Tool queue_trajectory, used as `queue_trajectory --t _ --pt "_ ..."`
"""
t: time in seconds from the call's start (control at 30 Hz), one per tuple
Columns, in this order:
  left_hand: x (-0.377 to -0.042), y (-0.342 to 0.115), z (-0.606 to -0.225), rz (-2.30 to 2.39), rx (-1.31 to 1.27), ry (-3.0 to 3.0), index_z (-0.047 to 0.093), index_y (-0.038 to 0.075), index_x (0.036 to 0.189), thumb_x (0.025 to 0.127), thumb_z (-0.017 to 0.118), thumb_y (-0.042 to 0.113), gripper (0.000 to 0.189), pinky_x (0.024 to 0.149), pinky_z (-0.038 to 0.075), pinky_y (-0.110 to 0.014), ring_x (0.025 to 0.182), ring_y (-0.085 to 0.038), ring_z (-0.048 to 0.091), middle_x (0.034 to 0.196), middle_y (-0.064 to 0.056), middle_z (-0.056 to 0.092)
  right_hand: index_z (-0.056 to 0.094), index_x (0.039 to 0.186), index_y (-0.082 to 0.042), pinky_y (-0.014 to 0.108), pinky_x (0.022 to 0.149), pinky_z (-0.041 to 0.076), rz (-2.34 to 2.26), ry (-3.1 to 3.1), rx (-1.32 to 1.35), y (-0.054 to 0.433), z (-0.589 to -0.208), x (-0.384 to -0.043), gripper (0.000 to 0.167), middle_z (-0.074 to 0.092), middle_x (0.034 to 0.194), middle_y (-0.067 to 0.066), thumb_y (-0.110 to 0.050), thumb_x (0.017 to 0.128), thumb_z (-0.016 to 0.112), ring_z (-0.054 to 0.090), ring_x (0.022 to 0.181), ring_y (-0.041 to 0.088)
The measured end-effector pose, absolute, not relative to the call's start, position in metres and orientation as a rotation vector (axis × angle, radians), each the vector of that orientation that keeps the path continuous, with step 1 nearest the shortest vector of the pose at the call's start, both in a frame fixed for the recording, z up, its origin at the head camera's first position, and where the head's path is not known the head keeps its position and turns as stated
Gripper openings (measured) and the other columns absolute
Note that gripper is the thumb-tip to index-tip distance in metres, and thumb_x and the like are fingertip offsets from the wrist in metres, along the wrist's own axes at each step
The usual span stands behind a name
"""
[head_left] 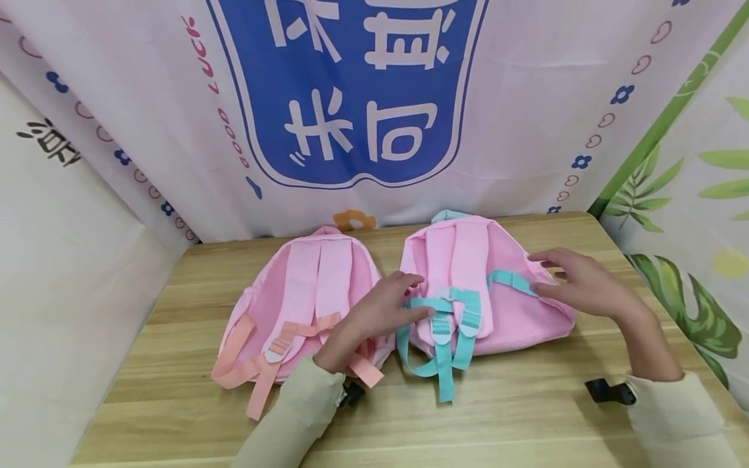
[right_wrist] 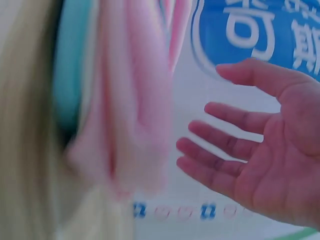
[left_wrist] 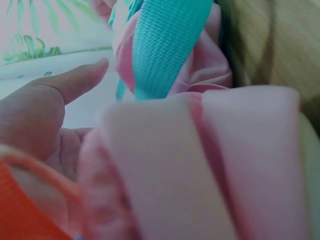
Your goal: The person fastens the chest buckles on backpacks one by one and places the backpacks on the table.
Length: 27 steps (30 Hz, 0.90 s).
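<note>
Two pink backpacks lie side by side, straps up, in the head view. The right backpack [head_left: 529,325] has teal webbing straps [head_left: 471,318] with white buckles. Orange webbing [head_left: 283,338] marks the left backpack [head_left: 263,305]. My left hand [head_left: 380,309] hovers over the gap between them, thumb beside the teal webbing; whether it touches is unclear. In the left wrist view its thumb [left_wrist: 80,82] is extended and its other fingers are partly hidden. At the right backpack's outer side is my right hand [head_left: 576,283]. The right wrist view shows its palm [right_wrist: 280,160] with fingers spread, apart from the pink fabric.
Both backpacks are on a wooden table [head_left: 468,416]. A printed cloth [head_left: 515,130] with a blue panel hangs behind the back edge. White cloth [head_left: 52,260] borders the left, and leaf-patterned cloth [head_left: 690,247] the right. Black wrist devices [head_left: 608,391] sit at the sleeve cuffs.
</note>
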<state>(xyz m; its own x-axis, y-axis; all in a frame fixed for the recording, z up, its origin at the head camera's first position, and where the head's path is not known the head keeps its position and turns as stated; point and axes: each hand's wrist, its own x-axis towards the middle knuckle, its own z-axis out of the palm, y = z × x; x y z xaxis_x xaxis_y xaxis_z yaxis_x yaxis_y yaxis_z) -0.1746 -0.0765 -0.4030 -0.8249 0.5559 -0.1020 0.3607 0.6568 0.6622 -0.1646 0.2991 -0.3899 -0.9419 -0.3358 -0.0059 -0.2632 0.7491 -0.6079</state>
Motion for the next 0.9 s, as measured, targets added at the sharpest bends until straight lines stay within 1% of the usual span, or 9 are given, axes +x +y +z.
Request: queue_trajectory --t 0.2,0.4,0.53,0.67,0.8,0.9 --pt "-0.175 -0.083 -0.393 1.038 0.723 2.607 0.055 0.005 0.154 0.1 0.076 0.034 0.064 0.105 0.059 -0.048 0.129 -0.033 0.063 0.146 -0.017 0.063 0.064 0.14 0.002 0.065 0.107 0.054 -1.062 2.814 -0.671 0.257 -0.376 -0.169 0.049 0.068 0.139 0.024 -0.014 0.097 0.079 0.065 0.128 0.045" --pt "-0.179 -0.089 -0.389 1.115 0.731 2.639 0.058 0.002 0.151 0.1 0.076 0.025 0.059 0.102 0.06 -0.049 0.126 -0.037 0.066 0.146 -0.02 0.063 0.068 0.135 -0.001 0.059 0.104 0.058 -1.072 2.773 -0.782 0.223 -0.377 -0.174 0.047 0.073 0.133 0.017 -0.017 0.094 0.083 0.07 0.121 0.035" --pt "-0.18 -0.093 -0.386 1.167 0.695 2.646 0.06 0.002 0.149 0.099 0.077 0.025 0.058 0.103 0.06 -0.05 0.128 -0.039 0.066 0.147 -0.021 0.063 0.073 0.13 -0.004 0.049 0.099 0.059 -1.054 2.751 -0.852 0.204 -0.379 -0.176 0.042 0.076 0.126 0.01 -0.018 0.092 0.085 0.07 0.113 0.027" --pt "-0.181 -0.095 -0.384 1.179 0.658 2.663 0.06 0.002 0.148 0.099 0.079 0.027 0.058 0.103 0.061 -0.051 0.127 -0.039 0.067 0.146 -0.019 0.063 0.076 0.126 -0.005 0.041 0.093 0.059 -1.036 2.738 -0.88 0.19 -0.383 -0.18 0.04 0.077 0.119 0.007 -0.017 0.09 0.086 0.069 0.107 0.023" --pt "-0.182 -0.095 -0.384 1.183 0.65 2.663 0.061 0.003 0.148 0.098 0.079 0.026 0.058 0.102 0.061 -0.05 0.128 -0.039 0.067 0.146 -0.017 0.063 0.077 0.124 -0.004 0.042 0.09 0.058 -1.016 2.737 -0.854 0.181 -0.389 -0.183 0.039 0.077 0.114 0.007 -0.015 0.088 0.087 0.067 0.102 0.022" --pt "-0.182 -0.094 -0.386 1.19 0.661 2.656 0.061 0.003 0.148 0.098 0.079 0.025 0.058 0.103 0.061 -0.05 0.129 -0.039 0.066 0.147 -0.017 0.063 0.078 0.123 -0.004 0.044 0.09 0.058 -0.984 2.749 -0.835 0.177 -0.393 -0.183 0.038 0.077 0.115 0.007 -0.013 0.087 0.088 0.066 0.102 0.022"
